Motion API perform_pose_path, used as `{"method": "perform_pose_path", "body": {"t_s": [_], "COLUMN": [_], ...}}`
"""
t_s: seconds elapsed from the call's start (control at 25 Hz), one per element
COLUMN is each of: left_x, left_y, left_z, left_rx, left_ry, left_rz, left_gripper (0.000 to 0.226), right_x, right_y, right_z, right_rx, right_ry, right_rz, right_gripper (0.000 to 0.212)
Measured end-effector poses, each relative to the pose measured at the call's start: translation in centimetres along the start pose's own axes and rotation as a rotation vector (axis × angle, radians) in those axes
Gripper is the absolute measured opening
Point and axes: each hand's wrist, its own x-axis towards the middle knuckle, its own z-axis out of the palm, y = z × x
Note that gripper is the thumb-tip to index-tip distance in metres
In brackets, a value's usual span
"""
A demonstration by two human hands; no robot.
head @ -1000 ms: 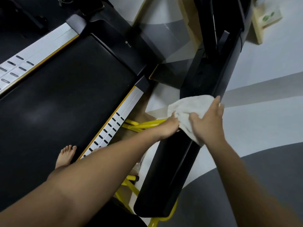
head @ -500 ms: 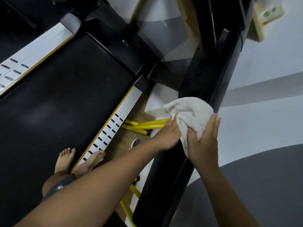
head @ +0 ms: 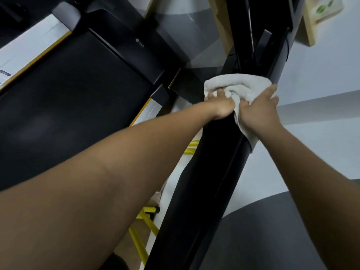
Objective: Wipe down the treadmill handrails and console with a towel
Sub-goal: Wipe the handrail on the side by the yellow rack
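Observation:
A white towel (head: 236, 84) is bunched over the black right handrail (head: 204, 182) of the treadmill, close to where the rail meets the dark upright (head: 272, 45). My left hand (head: 221, 108) grips the towel's left side against the rail. My right hand (head: 259, 112) presses flat on the towel's right side, with a flap of cloth hanging below it. The rail runs from the bottom centre up to the top right.
The black running belt (head: 68, 114) with white and yellow side strips (head: 148, 112) lies to the left. Yellow metal bars (head: 140, 244) show under the rail. Grey and white floor (head: 311, 133) spreads to the right. A pale wooden piece (head: 321, 14) is at the top right.
Both hands have slid the towel up the handrail toward the upright. The view has tilted, so my feet on the belt are out of sight.

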Motion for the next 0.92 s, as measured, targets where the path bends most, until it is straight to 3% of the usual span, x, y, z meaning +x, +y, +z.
{"method": "perform_pose_path", "body": {"t_s": [0.24,0.4,0.48,0.56,0.64,0.76,0.92], "left_x": [1.9,0.5,-1.9,-6.3,-10.6,-15.4,-13.2], "left_y": [-0.6,-2.9,-5.2,-6.9,-7.9,-8.2,-3.2], "left_z": [-0.6,0.5,3.2,5.0,4.3,3.9,2.9], "left_rx": [-0.243,-0.335,-0.346,-0.351,-0.33,-0.06,-0.05], "left_ry": [0.018,0.006,-0.012,-0.059,-0.106,-0.089,-0.102], "left_rz": [-0.045,-0.129,-0.132,-0.108,-0.125,0.001,0.074], "left_gripper": [0.059,0.069,0.076,0.062,0.05,0.046,0.059], "right_x": [3.7,2.3,-0.3,-4.3,-9.4,-15.9,-14.4], "right_y": [-1.4,-1.2,-0.2,1.8,4.2,6.1,6.5], "right_z": [0.7,0.8,1.0,2.3,4.0,5.7,5.6], "right_rx": [-0.298,-0.321,-0.22,-0.039,0.185,0.478,0.556], "right_ry": [0.182,0.178,0.161,0.13,0.102,0.023,-0.002], "right_rz": [-0.132,-0.205,-0.234,-0.233,-0.157,0.017,0.01], "right_gripper": [0.104,0.117,0.127,0.129,0.119,0.11,0.098]}}
